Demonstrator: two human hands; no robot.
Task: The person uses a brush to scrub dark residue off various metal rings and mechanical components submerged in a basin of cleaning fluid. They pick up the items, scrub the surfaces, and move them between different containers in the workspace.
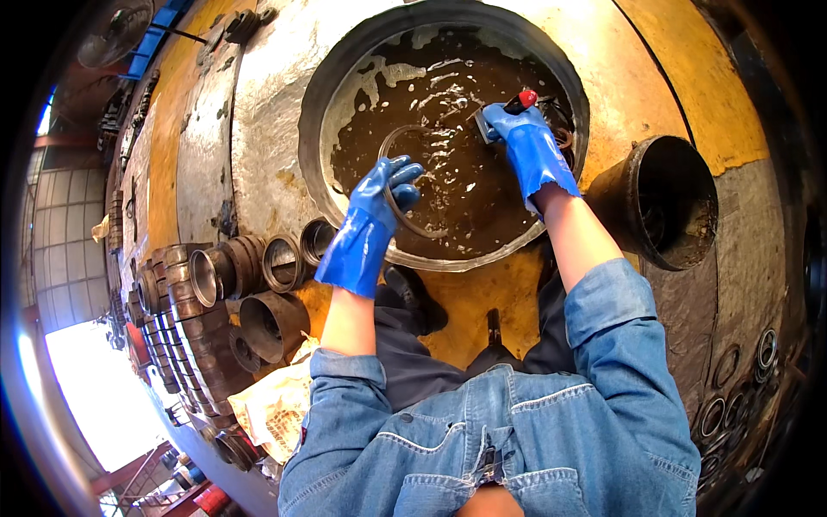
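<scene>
A wide round basin (314,121) of murky brown liquid with pale foam lies in front of me. Both my hands wear blue rubber gloves. Over the basin's near left part, my left hand (383,189) grips a thin metal ring (415,226), its thumb and fingers about one side; the ring's far side lies at or in the liquid. My right hand (517,129), above the right part of the basin, is closed round a hand tool (524,99) with a red-tipped black handle. The tool's dark flat head juts out left of the glove; whether it is a brush or a scraper is unclear.
More rings (563,138) rest inside the basin's right edge. A dark drum (613,194) stands to the right. Stacked metal cylinders and rings (245,267) crowd the left, beside a pale sack (274,405). Several rings (712,417) lie at the lower right.
</scene>
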